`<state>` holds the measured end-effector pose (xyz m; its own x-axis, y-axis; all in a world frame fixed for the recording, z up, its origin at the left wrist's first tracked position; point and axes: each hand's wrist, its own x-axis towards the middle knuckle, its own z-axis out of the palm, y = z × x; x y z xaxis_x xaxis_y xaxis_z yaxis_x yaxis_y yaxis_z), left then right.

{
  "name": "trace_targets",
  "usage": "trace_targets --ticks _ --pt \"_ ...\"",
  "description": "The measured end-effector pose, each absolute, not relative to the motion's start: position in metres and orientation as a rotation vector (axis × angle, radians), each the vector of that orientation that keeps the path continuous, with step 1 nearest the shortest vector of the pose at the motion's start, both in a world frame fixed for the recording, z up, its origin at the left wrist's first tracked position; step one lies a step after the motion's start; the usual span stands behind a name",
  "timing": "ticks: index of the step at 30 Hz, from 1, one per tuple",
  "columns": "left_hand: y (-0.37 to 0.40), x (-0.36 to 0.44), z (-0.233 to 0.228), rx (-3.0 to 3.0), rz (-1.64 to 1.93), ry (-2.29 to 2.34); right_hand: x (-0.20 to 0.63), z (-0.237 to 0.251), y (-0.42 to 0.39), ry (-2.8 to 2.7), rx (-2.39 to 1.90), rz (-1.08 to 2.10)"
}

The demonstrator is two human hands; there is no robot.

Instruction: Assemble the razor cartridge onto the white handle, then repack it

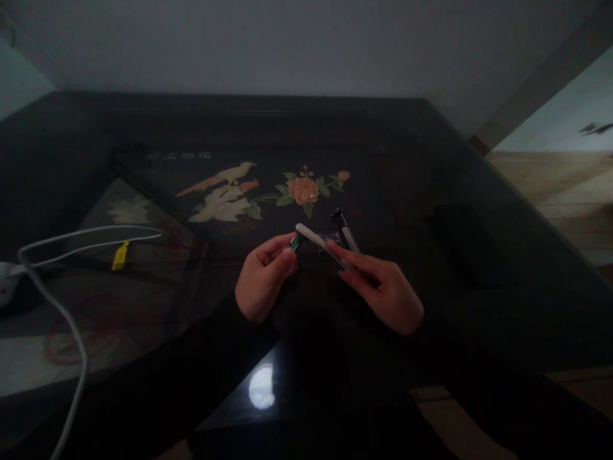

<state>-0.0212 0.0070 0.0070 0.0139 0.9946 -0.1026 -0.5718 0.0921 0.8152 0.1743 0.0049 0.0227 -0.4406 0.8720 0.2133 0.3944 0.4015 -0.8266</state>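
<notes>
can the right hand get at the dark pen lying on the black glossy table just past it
Probably yes: the dark pen lies just beyond the right hand, nothing between, though that hand already holds a white stick.

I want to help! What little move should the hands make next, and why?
Probably bring the left hand a touch right, so its small green-tipped piece meets the end of the white stick held by the right hand. The two ends sit close together but look apart.
</notes>
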Motion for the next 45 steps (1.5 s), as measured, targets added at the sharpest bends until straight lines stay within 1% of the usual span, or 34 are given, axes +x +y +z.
trace_targets --ticks 5,15,19,31,40,45 --pt "0.006 -0.022 0.011 0.684 1.333 0.821 0.172 0.025 0.000 -2.015 -1.010 1.002" --pt "0.007 -0.022 0.006 0.697 1.375 0.811 0.172 0.025 -0.006 -1.942 -0.985 1.218" --pt "0.007 -0.022 0.009 0.683 1.363 0.834 0.173 0.024 -0.002 -1.933 -1.051 1.196" --pt "0.007 -0.022 0.005 0.706 1.374 0.823 0.174 0.020 0.004 -1.966 -1.109 0.991" --pt "0.006 -0.022 0.009 0.721 1.338 0.822 0.172 0.023 -0.003 -1.971 -1.028 1.084" --pt "0.007 -0.021 0.007 0.723 1.368 0.815 0.172 0.026 -0.008 -1.934 -1.046 1.212"
